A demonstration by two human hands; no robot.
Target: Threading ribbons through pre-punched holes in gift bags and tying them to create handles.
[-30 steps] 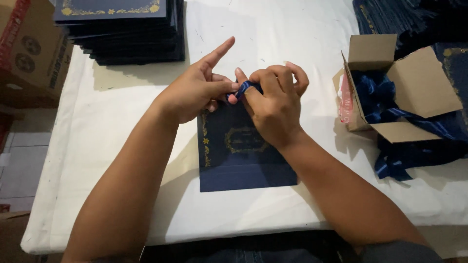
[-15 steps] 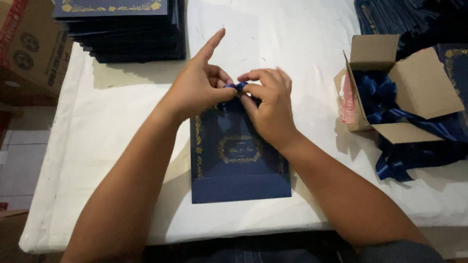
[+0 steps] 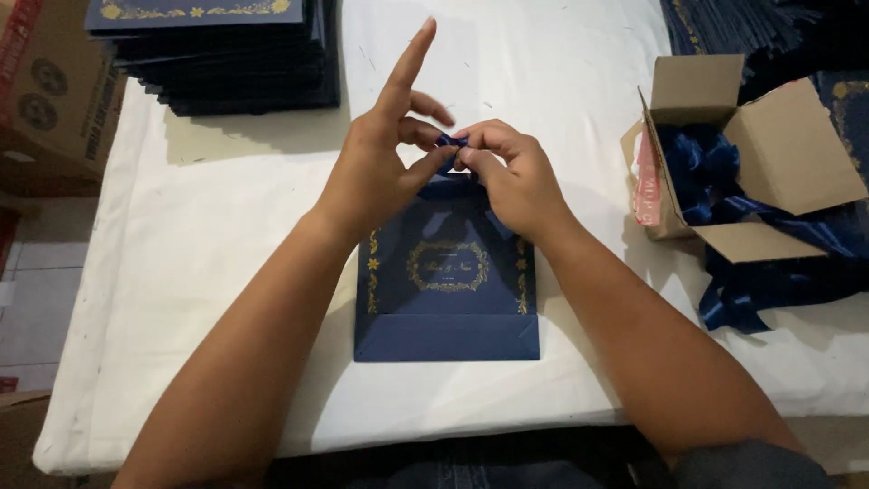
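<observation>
A flat navy paper bag (image 3: 448, 299) with a gold ornamental emblem lies on the white tablecloth (image 3: 235, 272) in front of me. At its top edge both hands pinch a dark blue ribbon (image 3: 450, 145). My left hand (image 3: 380, 163) grips the ribbon with thumb and middle fingers while its index finger points straight up. My right hand (image 3: 507, 177) holds the ribbon from the right, fingers curled over the bag's top. Most of the ribbon is hidden between the fingers.
A stack of navy bags (image 3: 217, 54) sits at the back left. An open cardboard box (image 3: 769, 154) with blue ribbons spilling out stands at the right. Another cardboard box (image 3: 50, 91) is off the table's left edge. More dark bags (image 3: 751, 27) lie at the back right.
The bag has slid a little toward me. My left index finger has risen to nearly upright, and both hands have lifted slightly while working the ribbon at the bag's top.
</observation>
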